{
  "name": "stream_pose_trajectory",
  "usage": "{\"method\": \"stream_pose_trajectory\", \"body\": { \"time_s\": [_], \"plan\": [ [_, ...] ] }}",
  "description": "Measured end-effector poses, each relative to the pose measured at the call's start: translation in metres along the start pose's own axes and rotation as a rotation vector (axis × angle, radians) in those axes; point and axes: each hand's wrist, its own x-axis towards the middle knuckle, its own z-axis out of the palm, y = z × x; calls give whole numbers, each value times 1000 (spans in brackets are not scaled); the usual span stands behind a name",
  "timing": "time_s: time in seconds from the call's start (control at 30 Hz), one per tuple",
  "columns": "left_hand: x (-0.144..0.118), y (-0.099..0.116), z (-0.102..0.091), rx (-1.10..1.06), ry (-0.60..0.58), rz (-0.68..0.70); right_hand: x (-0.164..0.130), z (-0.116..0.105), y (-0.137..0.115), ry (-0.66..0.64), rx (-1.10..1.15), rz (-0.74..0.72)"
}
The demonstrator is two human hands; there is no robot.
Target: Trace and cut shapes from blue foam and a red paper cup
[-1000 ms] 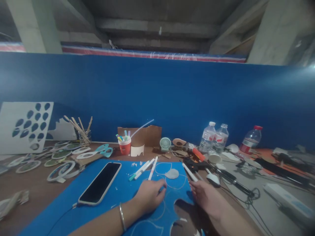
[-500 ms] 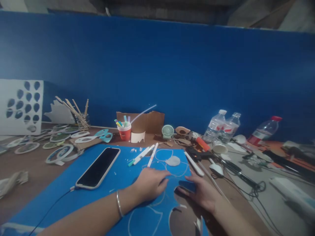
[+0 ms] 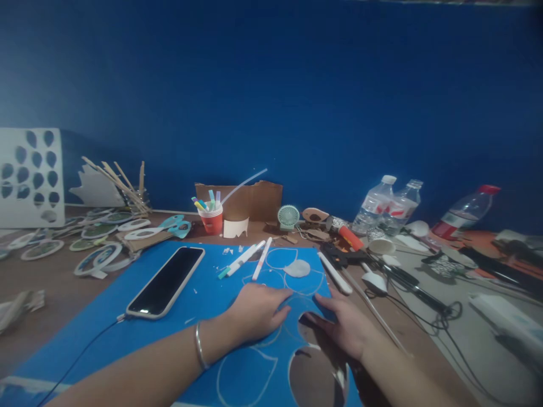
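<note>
A blue sheet [image 3: 127,345] with white drawn outlines and cut-out holes lies flat on the table. My left hand [image 3: 254,312], a bangle on its wrist, rests palm down on the sheet with fingers spread. My right hand [image 3: 341,325] presses on the sheet's right edge beside a cut-out hole [image 3: 316,376], fingers apart. Neither hand grips anything. A white cut-out piece [image 3: 297,268] lies just beyond my fingers. Two white marker pens [image 3: 246,260] sit on the sheet farther back.
A black phone [image 3: 166,281] with a cable lies on the sheet at left. Behind stand a red cup of markers [image 3: 211,217], cardboard [image 3: 250,199], a small fan [image 3: 288,216], water bottles [image 3: 377,206], a glue gun [image 3: 345,246] and cables at right. Paper rings [image 3: 97,257] lie at left.
The view has tilted down, so the table sits higher in frame. My right hand moved inward onto the sheet's edge next to my left hand.
</note>
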Motion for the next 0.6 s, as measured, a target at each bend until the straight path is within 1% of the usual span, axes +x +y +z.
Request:
{"method": "stream_pose_trajectory", "body": {
  "time_s": [0.17, 0.37, 0.6],
  "plan": [
    [0, 1, -1, -13, 5, -9, 1, 0, 0, 33, -11, -3],
    [0, 0, -1, -17, 7, -5, 3, -4, 1, -10, -30, 5],
    [-1, 1, 0, 11, 4, 4, 3, -1, 1, 70, -90, 3]
  ]
}}
